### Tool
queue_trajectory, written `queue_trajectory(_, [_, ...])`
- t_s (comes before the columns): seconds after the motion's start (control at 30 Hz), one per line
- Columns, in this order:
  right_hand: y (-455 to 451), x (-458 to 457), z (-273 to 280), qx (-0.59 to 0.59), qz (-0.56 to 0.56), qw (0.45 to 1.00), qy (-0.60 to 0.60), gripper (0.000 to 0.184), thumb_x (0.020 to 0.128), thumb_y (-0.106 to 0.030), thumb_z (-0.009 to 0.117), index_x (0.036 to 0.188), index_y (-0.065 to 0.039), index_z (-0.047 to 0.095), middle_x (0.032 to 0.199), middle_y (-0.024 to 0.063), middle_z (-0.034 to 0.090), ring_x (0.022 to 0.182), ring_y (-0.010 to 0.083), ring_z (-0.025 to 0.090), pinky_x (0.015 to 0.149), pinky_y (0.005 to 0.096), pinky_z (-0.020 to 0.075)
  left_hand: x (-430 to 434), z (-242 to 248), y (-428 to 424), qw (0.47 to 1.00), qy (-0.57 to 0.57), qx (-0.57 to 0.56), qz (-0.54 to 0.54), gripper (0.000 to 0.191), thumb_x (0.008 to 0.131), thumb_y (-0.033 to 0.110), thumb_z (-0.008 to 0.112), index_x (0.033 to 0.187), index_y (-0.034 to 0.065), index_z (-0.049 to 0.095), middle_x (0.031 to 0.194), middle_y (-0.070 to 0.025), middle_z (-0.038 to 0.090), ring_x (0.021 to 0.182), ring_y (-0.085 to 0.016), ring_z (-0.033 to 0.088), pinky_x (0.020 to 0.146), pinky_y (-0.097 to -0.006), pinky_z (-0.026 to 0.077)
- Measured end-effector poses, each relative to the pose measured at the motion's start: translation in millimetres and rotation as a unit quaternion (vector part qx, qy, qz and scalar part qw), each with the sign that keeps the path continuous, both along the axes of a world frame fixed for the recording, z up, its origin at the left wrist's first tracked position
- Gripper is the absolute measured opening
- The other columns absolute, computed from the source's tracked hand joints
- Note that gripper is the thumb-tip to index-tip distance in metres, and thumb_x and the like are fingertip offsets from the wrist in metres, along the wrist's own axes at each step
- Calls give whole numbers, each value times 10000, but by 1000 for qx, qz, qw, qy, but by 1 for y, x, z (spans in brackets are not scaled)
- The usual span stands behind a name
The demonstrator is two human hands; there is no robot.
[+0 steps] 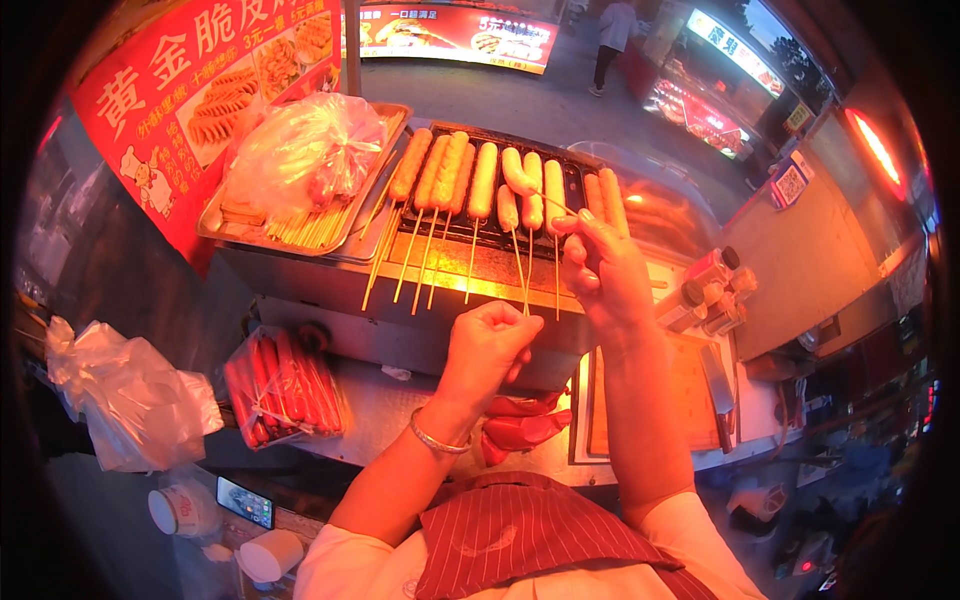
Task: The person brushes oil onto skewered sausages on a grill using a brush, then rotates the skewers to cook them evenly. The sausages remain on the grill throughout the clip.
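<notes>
My left hand, a bracelet at its wrist, pinches the lower ends of two wooden skewers, whose sausages rest on the dark grill. My right hand grips a skewer between thumb and fingers; the curved sausage at its tip lies across the neighbouring ones. To the left, several more skewered sausages lie side by side, their sticks hanging over the grill's front edge. Other sausages lie at the grill's right end, partly behind my right hand.
A metal tray holds bare skewers and a plastic bag. Seasoning bottles, a cutting board and a knife are at right. Bagged red sausages sit at lower left, near a phone. A person stands beyond.
</notes>
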State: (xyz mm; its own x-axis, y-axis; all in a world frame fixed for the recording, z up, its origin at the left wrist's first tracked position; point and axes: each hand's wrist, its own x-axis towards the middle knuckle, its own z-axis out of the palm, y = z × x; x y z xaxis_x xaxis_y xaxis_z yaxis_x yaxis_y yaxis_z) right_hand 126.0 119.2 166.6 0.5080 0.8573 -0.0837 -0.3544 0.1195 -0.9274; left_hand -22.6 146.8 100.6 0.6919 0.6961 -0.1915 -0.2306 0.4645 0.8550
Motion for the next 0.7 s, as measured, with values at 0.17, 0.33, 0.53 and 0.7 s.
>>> queue_trajectory(0.17, [2,2,6,14,0,1000,27,236,932,-202,471,909,1,589,622,14,481,422,59,339,386,177,261,10,-7,2,1000,-13,-18,-15,195,811,132,668,691,68,529,542,-5,512,386,-56,408,347,-187,295])
queue_trajectory(0.33, [2,13,1,51,15,997,64,435,926,-130,462,1332,-96,310,711,52,539,417,68,361,378,181,293,13,-13,5,999,4,-26,-32,204,799,120,670,671,81,516,540,6,499,392,-56,405,353,-189,288])
queue_trajectory(0.53, [2,20,-2,81,14,992,94,749,921,-86,457,1452,-235,-49,811,82,578,418,72,372,370,186,316,-8,-10,12,998,1,-41,-37,221,790,115,670,655,88,497,531,22,471,395,-43,388,353,-185,271])
queue_trajectory(0.7, [3,17,-1,68,24,994,84,518,923,-127,472,1363,-158,201,725,43,533,405,64,356,366,186,292,-8,-6,18,999,19,-16,-27,207,791,114,661,661,83,503,536,13,481,394,-43,388,350,-185,269])
